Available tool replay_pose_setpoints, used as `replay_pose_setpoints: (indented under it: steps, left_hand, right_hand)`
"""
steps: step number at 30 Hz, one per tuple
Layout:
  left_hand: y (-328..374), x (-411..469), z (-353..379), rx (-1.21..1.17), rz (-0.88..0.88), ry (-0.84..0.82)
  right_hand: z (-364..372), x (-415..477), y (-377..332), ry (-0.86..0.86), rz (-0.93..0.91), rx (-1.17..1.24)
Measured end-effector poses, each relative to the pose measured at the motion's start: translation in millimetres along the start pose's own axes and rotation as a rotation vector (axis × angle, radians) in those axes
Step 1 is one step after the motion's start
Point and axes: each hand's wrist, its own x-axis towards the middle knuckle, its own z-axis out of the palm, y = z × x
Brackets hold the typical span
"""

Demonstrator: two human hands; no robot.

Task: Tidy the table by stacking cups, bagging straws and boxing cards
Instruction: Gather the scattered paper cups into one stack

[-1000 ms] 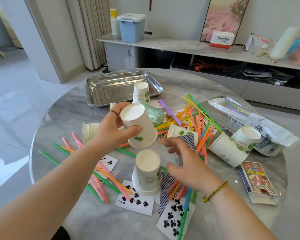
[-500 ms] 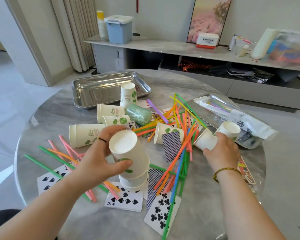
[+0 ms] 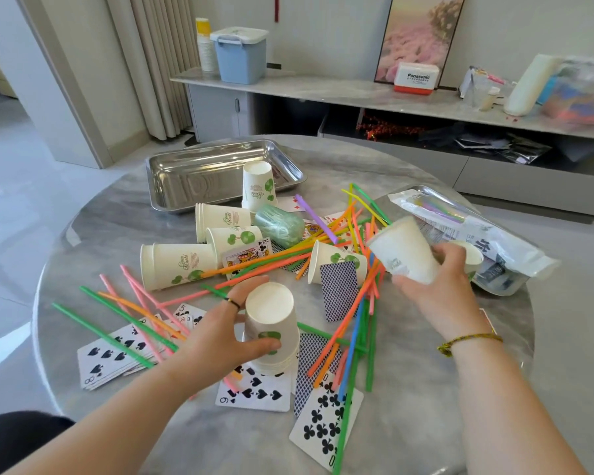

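On my feed, left hand has its fingers curled round the upside-down cup stack, sitting on cards near the table's front edge. Right hand grips a tilted cup above the straws, toward the right edge.

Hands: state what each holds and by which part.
Left hand grips the inverted cup stack by the top cup's side wall. Right hand holds a single paper cup round its wall, near the open end.

On the round table, the steel tray sits back left, an upturned cup just before it. Straws sprawl across the middle over playing cards. Stacked cups stand nearest. A bag lies right, seemingly on a second tray.
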Motion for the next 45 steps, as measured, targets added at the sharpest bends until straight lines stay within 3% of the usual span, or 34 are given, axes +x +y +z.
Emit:
replay_pose_setpoints:
  steps: [3, 7, 13, 18, 23, 27, 29, 32, 35, 41, 45]
  left_hand:
    - [2, 0, -1, 0.015, 0.002, -0.008]
    - [-1, -2, -9, 0.022, 0.015, -0.063]
    - [-5, -6, -20, -0.039, 0.088, -0.047]
    - [0, -7, -12, 0.006, 0.097, 0.021]
    - [0, -1, 2, 0.025, 0.053, 0.071]
    - [-5, 2, 3, 0.021, 0.008, 0.05]
    - [-5, 2, 2, 0.01, -0.024, 0.03]
    - [-4, 3, 3, 0.0, -0.04, 0.008]
    - [-4, 4, 1, 0.009, -0.07, -0.02]
    - [-19, 4, -22, 0.142, -0.09, -0.176]
    - [-17, 8, -51, -0.07, -0.09, -0.149]
  right_hand:
    - [-11, -17, -31, -0.279, -0.228, 0.033]
    - [-5, -37, -56, -0.507, -0.327, 0.001]
    - [25, -56, -72, -0.436, -0.456, -0.101]
    - [55, -67, -70, -0.321, -0.551, -0.051]
    - [76, -70, -57, -0.439, -0.582, -0.191]
    - [68, -60, -53, -0.453, -0.58, -0.138]
    - [55, -44, -51, -0.387, -0.54, -0.092]
    - [24, -7, -35, -0.063, -0.418, -0.05]
    - [-8, 22, -9, 0.174, -0.264, -0.19]
    - [-30, 50, 33, 0.169, 0.103, -0.208]
    - [-18, 54, 48, 0.054, 0.168, -0.149]
